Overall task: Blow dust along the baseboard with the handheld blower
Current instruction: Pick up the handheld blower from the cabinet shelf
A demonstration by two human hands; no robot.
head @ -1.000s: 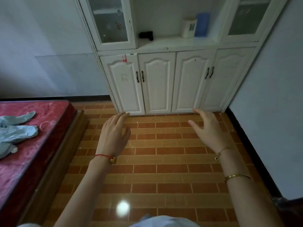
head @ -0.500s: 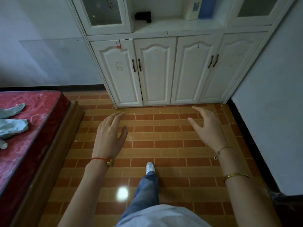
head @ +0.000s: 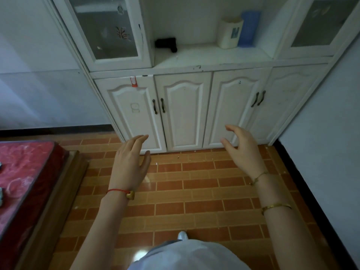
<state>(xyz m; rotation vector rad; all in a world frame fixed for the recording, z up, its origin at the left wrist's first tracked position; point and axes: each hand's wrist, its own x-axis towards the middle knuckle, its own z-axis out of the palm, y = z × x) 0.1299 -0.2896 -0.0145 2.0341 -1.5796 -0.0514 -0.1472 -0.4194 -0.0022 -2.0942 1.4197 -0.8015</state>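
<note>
- Since your left hand (head: pixel 129 162) and right hand (head: pixel 243 151) hang spread and empty before the white wooden cabinet (head: pixel 185 112), nothing is grasped yet
- The small black handheld blower (head: pixel 166 43) lies on that cabinet's open shelf, above both hands, so reaching comes first

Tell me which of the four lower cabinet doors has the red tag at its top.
The leftmost lower door. A red tag hangs over its top edge; the other three doors have none.

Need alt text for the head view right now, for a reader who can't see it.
Two empty, open hands, left hand and right hand, reach toward a white cabinet whose open shelf holds a black handheld blower. Brick-pattern tile floor below.
</note>
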